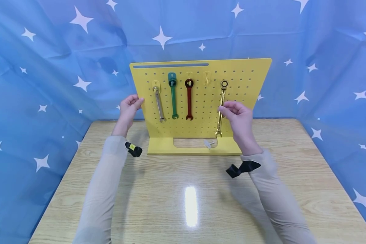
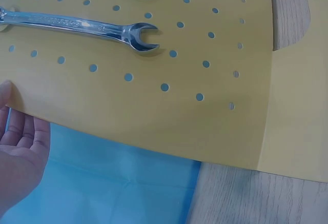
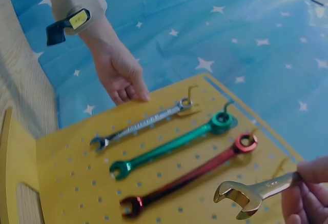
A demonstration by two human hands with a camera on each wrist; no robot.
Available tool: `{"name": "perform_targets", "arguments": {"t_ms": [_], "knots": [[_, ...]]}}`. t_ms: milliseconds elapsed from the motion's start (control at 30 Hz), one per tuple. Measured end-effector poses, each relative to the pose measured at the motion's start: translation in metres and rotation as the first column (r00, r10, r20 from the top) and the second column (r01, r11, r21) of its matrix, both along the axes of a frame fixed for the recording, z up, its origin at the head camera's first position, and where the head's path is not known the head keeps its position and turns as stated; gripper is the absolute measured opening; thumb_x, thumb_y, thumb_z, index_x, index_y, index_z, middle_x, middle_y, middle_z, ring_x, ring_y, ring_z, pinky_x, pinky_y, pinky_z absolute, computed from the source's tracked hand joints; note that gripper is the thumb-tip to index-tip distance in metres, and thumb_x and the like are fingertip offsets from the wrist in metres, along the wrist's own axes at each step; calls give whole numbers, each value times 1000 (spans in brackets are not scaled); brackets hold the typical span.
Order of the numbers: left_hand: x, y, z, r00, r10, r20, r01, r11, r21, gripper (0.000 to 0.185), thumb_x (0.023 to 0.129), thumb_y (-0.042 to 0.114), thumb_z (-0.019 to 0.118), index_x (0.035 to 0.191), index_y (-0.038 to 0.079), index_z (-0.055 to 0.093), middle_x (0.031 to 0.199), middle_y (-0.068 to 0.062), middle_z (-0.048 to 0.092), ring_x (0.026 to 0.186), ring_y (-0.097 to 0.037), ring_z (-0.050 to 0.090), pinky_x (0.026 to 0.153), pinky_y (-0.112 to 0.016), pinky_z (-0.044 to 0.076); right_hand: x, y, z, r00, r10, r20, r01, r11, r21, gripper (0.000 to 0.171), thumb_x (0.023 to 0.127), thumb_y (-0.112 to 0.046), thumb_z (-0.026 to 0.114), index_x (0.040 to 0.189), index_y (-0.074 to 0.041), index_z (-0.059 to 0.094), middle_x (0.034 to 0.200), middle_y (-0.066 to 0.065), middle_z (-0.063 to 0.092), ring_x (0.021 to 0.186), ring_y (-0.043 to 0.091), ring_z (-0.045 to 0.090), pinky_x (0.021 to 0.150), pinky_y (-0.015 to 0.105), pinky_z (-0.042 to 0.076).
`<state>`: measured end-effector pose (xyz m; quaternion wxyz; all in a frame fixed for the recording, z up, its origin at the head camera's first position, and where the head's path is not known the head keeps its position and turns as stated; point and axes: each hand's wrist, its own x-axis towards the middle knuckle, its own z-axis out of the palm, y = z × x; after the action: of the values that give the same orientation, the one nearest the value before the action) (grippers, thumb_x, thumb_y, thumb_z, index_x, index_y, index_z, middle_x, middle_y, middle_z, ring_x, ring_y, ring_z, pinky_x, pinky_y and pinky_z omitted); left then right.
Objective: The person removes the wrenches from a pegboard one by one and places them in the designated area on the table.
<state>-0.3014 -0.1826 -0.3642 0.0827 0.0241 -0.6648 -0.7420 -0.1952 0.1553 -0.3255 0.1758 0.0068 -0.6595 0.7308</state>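
Note:
A yellow pegboard (image 1: 198, 130) stands upright on its base. My left hand (image 1: 129, 110) grips its left edge, the thumb in front and the fingers behind. A gold combination wrench (image 1: 222, 100) is pinched in my right hand (image 1: 239, 122), held in front of the board's right side with its ring end up. Silver (image 1: 159, 105), green (image 1: 173, 100) and red (image 1: 189, 101) wrenches hang by their ring ends from hooks, left to right. Between the red and gold wrenches, a yellow hook (image 1: 206, 78) bears nothing. In the right wrist view, the gold wrench's open end (image 3: 238, 198) juts from my fingers.
On the board's base, by its cut-out, lies a small whitish hook (image 1: 208, 144). The board stands toward the back of a light wooden table (image 1: 158, 196). Blue cloth with white stars (image 1: 48, 81) hangs behind and at both sides.

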Motion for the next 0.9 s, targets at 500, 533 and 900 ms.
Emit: {"name": "perform_targets", "arguments": {"t_ms": [500, 533, 900], "knots": [[1, 0, 3, 1000, -11, -15, 11, 1000, 1, 8, 86, 6, 68, 81, 11, 65, 72, 2, 58, 70, -11, 55, 69, -22, 48, 22, 54, -7, 996, -93, 17, 92, 996, 16, 12, 79, 2, 73, 78, -9, 67, 65, -6, 63, 59, 6, 56, 57, 16, 45], [1, 0, 3, 1000, -13, -15, 13, 1000, 0, 9, 86, 7, 68, 80, 12, 64, 72, 2, 58, 70, -11, 54, 69, -22, 48, 24, 58, -7, 995, -95, 21, 95, 995, 11, 12, 79, 2, 73, 78, -8, 67, 65, -5, 63, 59, 6, 56, 57, 15, 45], [1, 0, 0, 999, -28, -26, 28, 1000, 2, 7, 86, 8, 68, 81, 12, 64, 72, 4, 59, 71, -11, 54, 73, -25, 46, 41, 107, -25, 990, -113, 86, 111, 993, 29, 7, 80, -2, 73, 81, -7, 68, 68, -7, 66, 62, 5, 59, 56, 13, 45]]}}
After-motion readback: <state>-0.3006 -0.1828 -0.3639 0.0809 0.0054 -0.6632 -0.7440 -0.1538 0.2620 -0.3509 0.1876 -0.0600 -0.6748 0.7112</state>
